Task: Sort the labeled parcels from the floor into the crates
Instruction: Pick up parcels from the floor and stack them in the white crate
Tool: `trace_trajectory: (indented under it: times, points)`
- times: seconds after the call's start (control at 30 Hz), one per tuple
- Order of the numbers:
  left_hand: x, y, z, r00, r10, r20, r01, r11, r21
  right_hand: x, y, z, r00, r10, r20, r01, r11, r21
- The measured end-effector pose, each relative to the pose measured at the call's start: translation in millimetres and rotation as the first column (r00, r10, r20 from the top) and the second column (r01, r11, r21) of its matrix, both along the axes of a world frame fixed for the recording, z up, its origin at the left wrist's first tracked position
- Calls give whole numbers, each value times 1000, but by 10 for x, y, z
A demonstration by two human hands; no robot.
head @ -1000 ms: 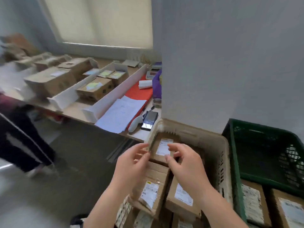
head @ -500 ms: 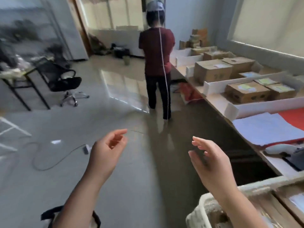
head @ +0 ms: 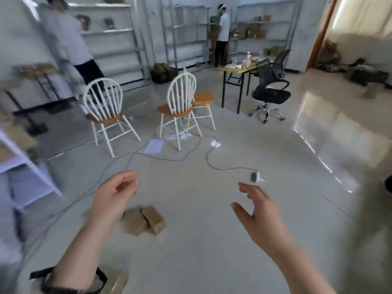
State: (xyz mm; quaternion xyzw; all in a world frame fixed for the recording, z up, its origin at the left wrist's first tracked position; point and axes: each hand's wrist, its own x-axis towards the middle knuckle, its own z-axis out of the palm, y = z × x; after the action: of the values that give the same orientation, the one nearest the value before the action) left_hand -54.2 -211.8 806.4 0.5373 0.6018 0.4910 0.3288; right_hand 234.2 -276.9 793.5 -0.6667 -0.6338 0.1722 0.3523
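Observation:
Two brown cardboard parcels (head: 144, 222) lie side by side on the grey floor, just right of my left wrist. Another parcel (head: 116, 281) shows partly at the bottom edge, beside my left forearm. My left hand (head: 115, 195) hangs in the air above the floor with loosely curled fingers and holds nothing. My right hand (head: 257, 215) is raised to the right, fingers spread and relaxed, also empty. No crate is in view.
A black cable (head: 169, 159) snakes across the floor to a small adapter (head: 254, 177). Two white spindle chairs (head: 180, 107) and a stool stand ahead. A yellow-topped table (head: 239, 70), a black office chair (head: 270, 90), metal shelves and two people are further back.
My view has swung left, away from the crates and the parcel table, to the open floor. Both hands let go of the small parcel over the beige crate and are now empty.

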Motion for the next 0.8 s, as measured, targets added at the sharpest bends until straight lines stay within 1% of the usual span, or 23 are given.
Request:
trace_trajectory:
  times: [0.1, 0.23, 0.37, 0.47, 0.57, 0.6, 0.63, 0.67, 0.73, 0.8]
  points:
    - [-718, -102, -73, 986, 166, -9, -166, 986, -4, -793, 481, -125, 978, 211, 3, -210, 976, -49]
    - [-1454, -385, -185, 919, 393, -38, -395, 918, -39, -1661, 888, -232, 901, 433, 30, -426, 895, -133]
    - [-1970, -721, -376, 811, 581, -75, -585, 802, -120, -2330, 1240, -371, 797, 604, 6, -588, 778, -219]
    - [-2217, -831, -547, 717, 690, -94, -695, 699, -169, -2752, 1517, -503, 700, 713, 28, -680, 679, -277]
    - [-2370, -777, -784, 620, 784, -45, -769, 595, -235, -3045, 1851, -733, 626, 779, -31, -749, 590, -301]
    - [-2394, -717, -886, 587, 808, -50, -790, 559, -252, -3131, 1979, -816, 601, 798, -35, -764, 561, -318]
    - [-2405, -639, -1014, 573, 817, -65, -800, 541, -260, -3222, 2115, -927, 579, 815, -23, -774, 540, -331]
    - [-2400, -543, -1178, 575, 812, -101, -800, 532, -276, -3322, 2253, -1070, 556, 831, 7, -779, 524, -344]
    - [-2349, -323, -1593, 612, 777, -146, -769, 541, -340, -3529, 2473, -1431, 487, 866, 110, -779, 488, -393]
    - [-2294, -143, -2094, 629, 768, -121, -729, 529, -434, -3719, 2603, -1836, 408, 899, 161, -759, 432, -487]
